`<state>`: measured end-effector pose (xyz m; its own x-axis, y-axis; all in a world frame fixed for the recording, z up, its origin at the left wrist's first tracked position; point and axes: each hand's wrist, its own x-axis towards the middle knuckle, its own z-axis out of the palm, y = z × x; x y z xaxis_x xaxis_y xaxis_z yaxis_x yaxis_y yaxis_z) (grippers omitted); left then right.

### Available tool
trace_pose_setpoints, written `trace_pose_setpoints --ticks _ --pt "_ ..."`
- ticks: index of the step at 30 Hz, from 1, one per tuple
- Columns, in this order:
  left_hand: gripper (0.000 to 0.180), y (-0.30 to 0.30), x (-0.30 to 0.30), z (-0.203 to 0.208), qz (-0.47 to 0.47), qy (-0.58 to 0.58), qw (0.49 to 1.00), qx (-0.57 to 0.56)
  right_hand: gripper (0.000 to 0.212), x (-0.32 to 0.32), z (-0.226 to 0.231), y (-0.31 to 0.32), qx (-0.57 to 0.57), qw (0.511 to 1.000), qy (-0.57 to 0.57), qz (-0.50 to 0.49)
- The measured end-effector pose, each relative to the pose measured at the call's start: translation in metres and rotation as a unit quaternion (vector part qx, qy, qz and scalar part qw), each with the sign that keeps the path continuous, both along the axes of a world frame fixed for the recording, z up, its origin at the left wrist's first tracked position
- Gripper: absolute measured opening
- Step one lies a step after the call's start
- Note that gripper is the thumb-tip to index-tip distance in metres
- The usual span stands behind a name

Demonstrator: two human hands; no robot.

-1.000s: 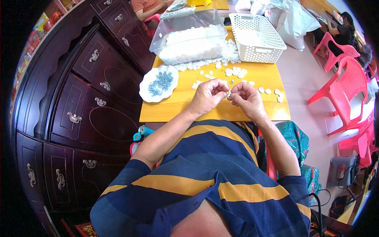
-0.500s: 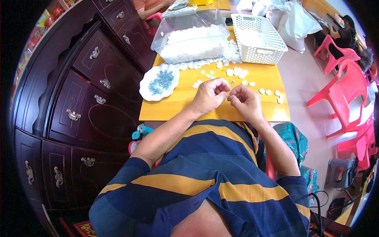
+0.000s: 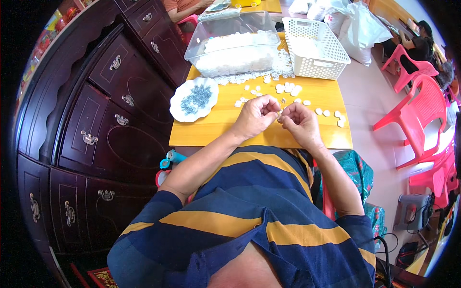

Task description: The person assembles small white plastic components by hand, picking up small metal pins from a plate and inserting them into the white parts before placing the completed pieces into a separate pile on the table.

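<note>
Hands meet above the table's near edge
Left hand (image 3: pixel 255 117) and right hand (image 3: pixel 298 122) each pinch a small white piece (image 3: pixel 279 113); bare table (image 3: pixel 211 132) lies leftward.

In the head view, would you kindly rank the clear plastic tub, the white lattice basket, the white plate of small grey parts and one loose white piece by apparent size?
1. Clear plastic tub
2. White lattice basket, somewhat smaller, though fisheye bending makes the gap unsure
3. White plate of small grey parts
4. Loose white piece, by far the smallest

Left hand (image 3: pixel 257 116), right hand (image 3: pixel 298 122) pinch small piece (image 3: pixel 279 113) together near desk (image 3: pixel 211 132) front edge — white pieces (image 3: pixel 287 88) scattered behind.
</note>
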<state>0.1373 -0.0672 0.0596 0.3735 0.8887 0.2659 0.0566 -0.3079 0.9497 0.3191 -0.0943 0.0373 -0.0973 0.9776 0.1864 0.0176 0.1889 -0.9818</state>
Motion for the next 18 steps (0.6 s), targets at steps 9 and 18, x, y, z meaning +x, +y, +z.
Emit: trace_pose_setpoints --ticks 9,18 --pt "0.011 0.0005 -0.0007 -0.0002 -0.021 -0.036 0.998 -0.039 0.009 -0.0004 -0.0005 -0.0004 -0.018 1.000 0.018 0.005" --pt "0.012 -0.0020 -0.0041 0.0015 -0.030 -0.060 0.993 -0.093 0.009 -0.0020 0.0041 -0.0022 -0.031 0.999 0.035 0.018"
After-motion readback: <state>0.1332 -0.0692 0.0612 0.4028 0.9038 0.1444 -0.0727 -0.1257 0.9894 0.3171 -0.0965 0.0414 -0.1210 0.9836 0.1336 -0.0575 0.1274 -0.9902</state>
